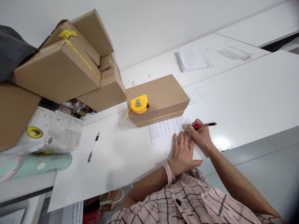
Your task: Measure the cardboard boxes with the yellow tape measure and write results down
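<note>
My right hand [200,135] grips a red pen [205,125] with its tip on a printed sheet [164,130] that lies on the white table [116,161]. My left hand [183,152] rests flat on the sheet's lower part, fingers stretched out, a pink watch strap on the wrist. Just beyond the sheet stands a shut cardboard box [161,96] sealed with yellow tape, and a yellow tape measure [139,105] sits on its near left corner.
Several stacked cardboard boxes [67,65] fill the left. A white avocado-print box [51,132] and a mint-green bottle [39,165] lie near them. A black pen [93,147] lies loose on the table. A stack of papers [192,59] sits farther back.
</note>
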The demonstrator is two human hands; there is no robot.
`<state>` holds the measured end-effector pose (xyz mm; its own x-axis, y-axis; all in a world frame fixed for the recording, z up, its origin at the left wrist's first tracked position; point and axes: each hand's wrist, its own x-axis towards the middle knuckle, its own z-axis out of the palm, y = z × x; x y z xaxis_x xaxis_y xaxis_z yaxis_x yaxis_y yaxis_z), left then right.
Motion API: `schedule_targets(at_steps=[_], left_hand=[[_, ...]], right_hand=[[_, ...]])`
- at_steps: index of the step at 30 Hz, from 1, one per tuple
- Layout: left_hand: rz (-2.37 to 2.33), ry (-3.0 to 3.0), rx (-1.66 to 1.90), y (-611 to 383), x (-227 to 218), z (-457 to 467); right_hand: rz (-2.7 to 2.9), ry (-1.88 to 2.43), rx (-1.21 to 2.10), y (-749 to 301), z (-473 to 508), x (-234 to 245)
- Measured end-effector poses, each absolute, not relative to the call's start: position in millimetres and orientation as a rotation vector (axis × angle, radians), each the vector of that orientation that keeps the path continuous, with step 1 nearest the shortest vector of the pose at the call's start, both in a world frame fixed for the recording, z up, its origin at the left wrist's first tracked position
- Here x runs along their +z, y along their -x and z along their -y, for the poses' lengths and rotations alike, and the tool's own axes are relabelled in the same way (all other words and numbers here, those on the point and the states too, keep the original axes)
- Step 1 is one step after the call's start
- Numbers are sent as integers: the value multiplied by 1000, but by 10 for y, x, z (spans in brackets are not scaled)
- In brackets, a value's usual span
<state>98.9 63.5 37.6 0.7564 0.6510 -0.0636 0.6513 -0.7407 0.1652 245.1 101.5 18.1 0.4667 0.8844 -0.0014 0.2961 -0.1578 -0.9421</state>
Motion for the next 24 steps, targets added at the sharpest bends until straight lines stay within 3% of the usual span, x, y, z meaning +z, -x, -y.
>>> schedule_targets(at_steps=[6, 13, 24], left_hand=[[-1042, -2780, 9, -990, 346, -626], [-1049, -2768, 41, -995, 316, -628], [-961, -2681, 61, -844, 396, -623]], right_hand=[[1032, 1670, 708, -2461, -1022, 175], [1021, 1685, 435, -2487, -1026, 165], [1837, 1742, 85, -2877, -1096, -73]])
